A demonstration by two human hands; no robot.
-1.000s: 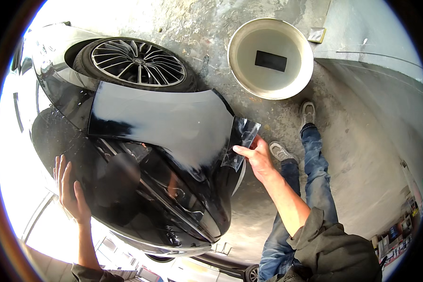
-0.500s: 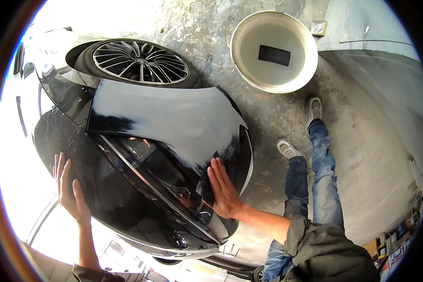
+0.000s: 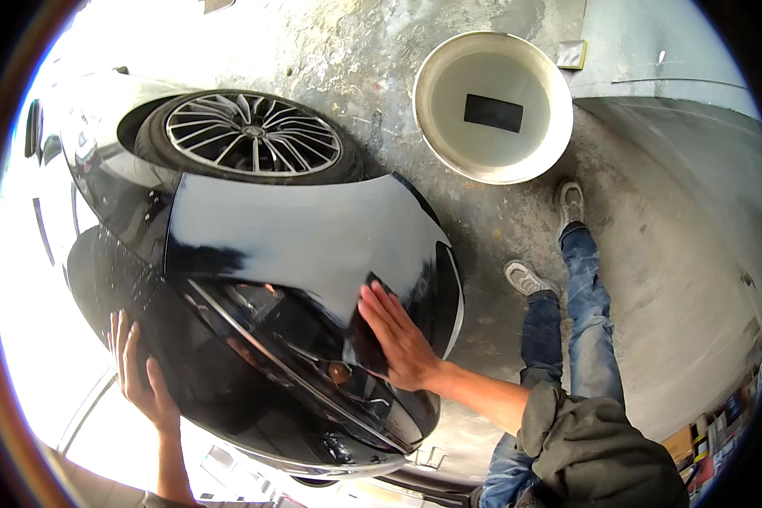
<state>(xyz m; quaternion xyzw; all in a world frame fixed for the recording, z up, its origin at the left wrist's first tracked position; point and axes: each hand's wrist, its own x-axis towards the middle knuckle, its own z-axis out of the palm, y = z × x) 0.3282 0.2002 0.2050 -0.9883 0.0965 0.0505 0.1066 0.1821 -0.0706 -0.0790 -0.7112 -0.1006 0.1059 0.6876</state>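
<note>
My right hand [image 3: 400, 343] lies with its fingers together and flat on a sheet of black sandpaper [image 3: 366, 345], pressing it to the car's body. The sheet sits at the border between the grey patch on the car's corner panel [image 3: 288, 216] and the glossy black trim beside the headlight [image 3: 271, 326]. My left hand [image 3: 146, 377] rests at the left on the black bodywork [image 3: 190, 364], fingers stretched and thumb apart, holding nothing. The palm side of both hands is hidden.
A wheel [image 3: 254, 133] with silver spokes is just beyond the grey panel. On the concrete floor stands a round pale basin [image 3: 425, 127] of cloudy water with a black rectangular sheet [image 3: 494, 113] in it. My legs and shoes [image 3: 531, 278] are right of the car; pale bodywork [image 3: 665, 85] rises farther right.
My right hand has slid with the sandpaper a little leftward and farther up over the grey area. The whole view has shifted slightly; my left hand stays at the left side of the car.
</note>
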